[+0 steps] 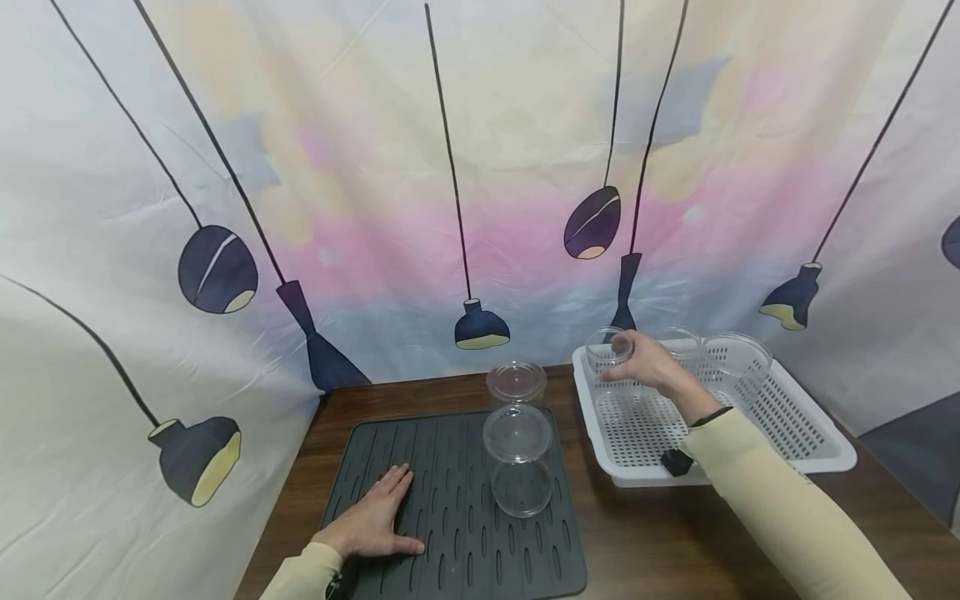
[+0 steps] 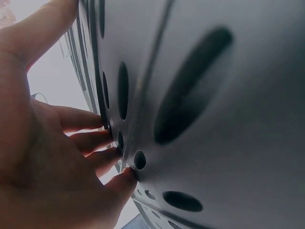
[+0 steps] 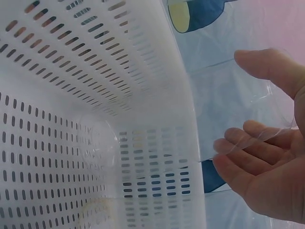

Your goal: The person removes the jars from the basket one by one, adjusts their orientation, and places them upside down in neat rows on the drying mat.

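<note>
My left hand (image 1: 375,517) lies flat with spread fingers on a dark grey slotted mat (image 1: 457,533); in the left wrist view its fingertips touch the mat's edge area. Two clear round containers (image 1: 522,487) stand one behind the other on the mat's right side, the rear one partly hidden. At the white perforated basket (image 1: 825,460), my right hand (image 1: 648,362) holds another clear container (image 1: 603,354) near the far left corner. Thumb and fingers curve round its transparent wall in the right wrist view; its base is hard to make out.
More clear containers (image 1: 738,354) stand at the back of the basket. A black object (image 1: 677,462) sits under the right wrist by the basket's front rim. A brown wooden table (image 1: 630,533) carries everything, with a lamp-patterned cloth (image 1: 375,208) hanging behind it.
</note>
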